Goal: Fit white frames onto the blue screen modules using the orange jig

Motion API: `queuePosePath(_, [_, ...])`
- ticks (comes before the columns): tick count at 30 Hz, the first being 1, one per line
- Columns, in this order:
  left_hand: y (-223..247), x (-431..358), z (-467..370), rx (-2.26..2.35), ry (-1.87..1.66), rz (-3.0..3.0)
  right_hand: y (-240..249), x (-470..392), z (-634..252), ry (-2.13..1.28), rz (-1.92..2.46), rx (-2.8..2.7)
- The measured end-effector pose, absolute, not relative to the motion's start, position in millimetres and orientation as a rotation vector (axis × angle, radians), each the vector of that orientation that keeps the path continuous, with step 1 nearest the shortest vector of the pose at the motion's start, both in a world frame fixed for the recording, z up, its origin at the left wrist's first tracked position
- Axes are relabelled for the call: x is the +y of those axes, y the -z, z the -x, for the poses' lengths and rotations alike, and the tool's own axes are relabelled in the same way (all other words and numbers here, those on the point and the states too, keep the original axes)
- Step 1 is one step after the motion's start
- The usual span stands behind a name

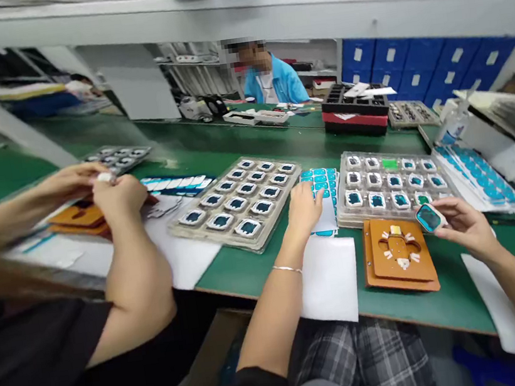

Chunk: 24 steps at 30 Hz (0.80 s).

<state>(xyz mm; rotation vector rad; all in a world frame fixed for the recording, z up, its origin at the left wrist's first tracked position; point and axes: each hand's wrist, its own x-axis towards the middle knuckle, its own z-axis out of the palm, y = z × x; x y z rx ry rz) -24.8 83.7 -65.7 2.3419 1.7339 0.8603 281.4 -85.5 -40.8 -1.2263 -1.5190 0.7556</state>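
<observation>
My right hand (470,229) is closed on a small square watch-like case (429,217) with rounded corners, a white edge and a teal face, held up by its side. It hangs over the corner of an orange jig (399,253) and the near edge of a clear tray of similar cases (353,216). My left hand (305,207), wearing a bracelet, rests at a sheet of blue stickers (325,178). Its thumb stands apart from its fingers, and nothing shows between them. The undersides of those fingertips are hidden.
A second clear tray of cases (258,243) lies left of the stickers. White paper (331,284) hangs over the table edge. A co-worker's hands (112,187) handle a small white part at left. More blue sticker sheets (483,179) and a clear bottle (454,123) are at right.
</observation>
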Motion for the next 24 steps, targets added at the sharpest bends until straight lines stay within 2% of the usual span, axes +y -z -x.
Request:
queuePosePath(4, [80.5,91.7,22.6,1.827,-0.667,-2.225,25.2,-38.9,-289.0,-0.432,1.438,-1.74])
queuePosePath(9, [81.3,93.4,22.3,1.849,-0.521,-2.192,1.8,43.8,-294.1,0.143,1.837,-2.034])
queuePosePath(14, [77.2,91.8,23.1,1.859,-0.494,-2.167,5.7,82.9,-289.7,0.239,1.886,-2.115])
queuePosePath(18, [75.6,91.4,22.5,1.853,-0.497,-2.145,4.3,74.3,-275.1,0.324,1.798,-2.198])
queuePosePath(24, [77.9,91.3,21.0,1.838,-0.495,-2.149,1.7,54.1,-251.5,0.267,1.631,-2.435])
